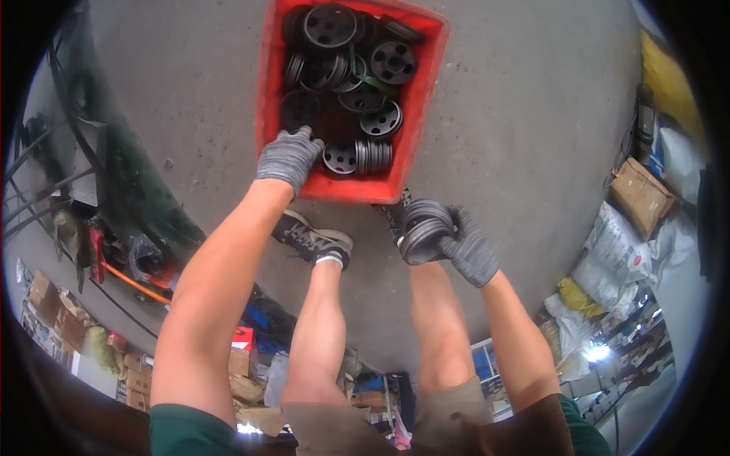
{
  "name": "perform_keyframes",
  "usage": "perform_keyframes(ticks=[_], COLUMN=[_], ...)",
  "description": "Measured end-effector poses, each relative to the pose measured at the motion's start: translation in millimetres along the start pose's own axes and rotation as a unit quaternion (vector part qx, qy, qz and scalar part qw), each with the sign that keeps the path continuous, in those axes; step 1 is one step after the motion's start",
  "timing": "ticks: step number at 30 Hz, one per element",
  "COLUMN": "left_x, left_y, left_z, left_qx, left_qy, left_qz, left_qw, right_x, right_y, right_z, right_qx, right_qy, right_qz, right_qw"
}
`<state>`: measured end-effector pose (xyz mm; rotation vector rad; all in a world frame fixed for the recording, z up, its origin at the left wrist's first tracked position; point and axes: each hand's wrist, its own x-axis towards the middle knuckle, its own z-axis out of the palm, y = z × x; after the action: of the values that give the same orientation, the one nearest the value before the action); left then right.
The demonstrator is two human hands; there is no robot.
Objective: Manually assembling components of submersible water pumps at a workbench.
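A red plastic crate (pixel 268 83) on the floor ahead holds many dark metal wheels with round holes, such as this wheel (pixel 330 25). My left hand (pixel 289 158), in a grey knit glove, reaches over the crate's near left side. Its fingers are bent and slightly apart, beside a dark wheel (pixel 301 109) and near a row of stacked wheels (pixel 372 156); the fingertips are partly hidden. My right hand (pixel 470 247), gloved alike, is closed around a small stack of metal wheels (pixel 424 230), held outside the crate's near right corner.
A green strip (pixel 372 82) lies among the wheels. My shoe (pixel 313 239) stands close to the crate. Along the right are a cardboard box (pixel 642 197) and white sacks (pixel 617 239). Black frames and tubing stand at the left, with an orange bar (pixel 137 284) and boxes lower down.
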<state>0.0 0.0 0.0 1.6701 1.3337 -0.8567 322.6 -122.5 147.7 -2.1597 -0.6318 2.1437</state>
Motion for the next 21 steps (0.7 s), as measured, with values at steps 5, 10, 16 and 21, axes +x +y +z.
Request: perform_keyframes(ticks=[5, 10, 16, 21], left_x=[-37.2, -174.1, -420.3, -573.5], left_y=[-28.5, -16.8, 1.7, -25.4], left_z=[-10.9, -16.5, -76.0, -85.9], left_qx=[-0.179, -0.540, -0.764, -0.783], left_qy=[0.254, 0.316, 0.381, 0.395], left_qz=[0.150, 0.097, 0.076, 0.183], left_qw=[0.938, 0.774, 0.516, 0.445], right_x=[-9.7, -85.9, -252.0, -371.1], right_y=[-0.7, -42.2, -180.7, -240.3], right_z=[16.7, 26.0, 52.2, 83.6], right_qx=[0.042, 0.087, -0.022, -0.040], right_qy=[0.019, -0.016, -0.021, -0.115], right_qz=[-0.109, -0.159, -0.248, -0.350], right_qw=[0.993, 0.983, 0.968, 0.929])
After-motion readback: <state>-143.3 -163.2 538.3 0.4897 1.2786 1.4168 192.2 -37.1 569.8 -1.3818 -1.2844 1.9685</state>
